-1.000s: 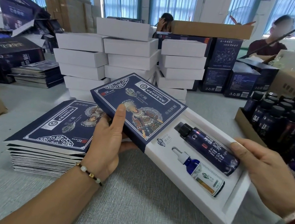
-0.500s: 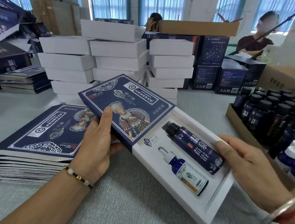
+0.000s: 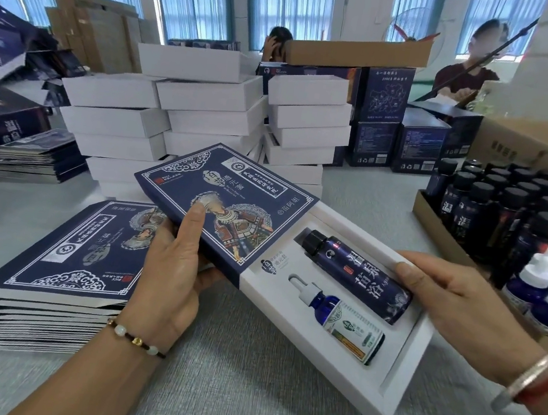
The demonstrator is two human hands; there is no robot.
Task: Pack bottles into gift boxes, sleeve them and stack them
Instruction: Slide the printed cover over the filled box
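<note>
A bright room with a row of blue-curtained windows along the far wall holds a wide table covered in grey textured cloth. At its middle rise stacks of plain white lidded boxes, with dark blue printed cartons beside them and tall brown cardboard cartons near the windows. Two people work behind these piles. An open cardboard tray of dark black-capped bottles sits at the right edge, and a pile of flat navy sleeves lies on the left. Above the cloth, the white gift box sits half inside a navy patterned sleeve. The left hand clamps the sleeve's edge, thumb on top; the right hand grips the box's end. Inside lie a dark blue black-capped bottle and a small blue dropper bottle.
</note>
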